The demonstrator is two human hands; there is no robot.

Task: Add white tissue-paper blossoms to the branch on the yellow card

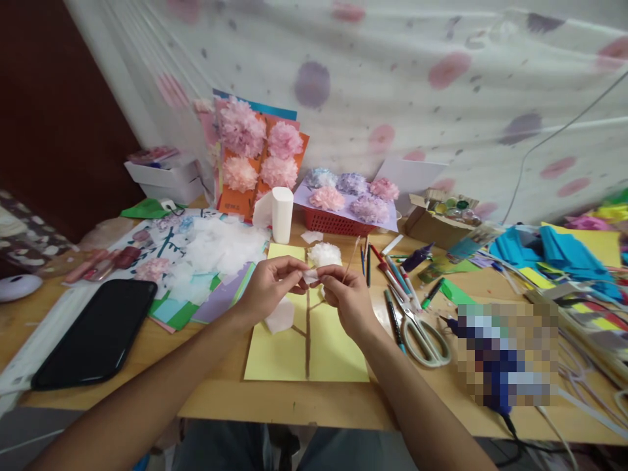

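Both hands meet above a yellow sheet (338, 353) with a brown branch drawn on it. My left hand (271, 282) is closed, pinching a small white piece of tissue paper (310, 276) between thumb and fingers. My right hand (346, 297) pinches the same piece from the other side. A thin stick (352, 255) pokes up from my right hand, its lower part hidden by the fingers. Just behind the hands, a fluffy white paper flower (324, 254) sits at the sheet's top. A loose white paper piece (279, 316) lies on the sheet's left side.
Left are a pile of white tissue pieces (220, 245) and a black phone (98, 333). A white bottle (282, 216) stands behind the sheet. Scissors (426, 337), markers (392, 320) and a blurred-out tool with a cord (505, 360) lie right. Paper-flower pictures (265, 150) lean behind.
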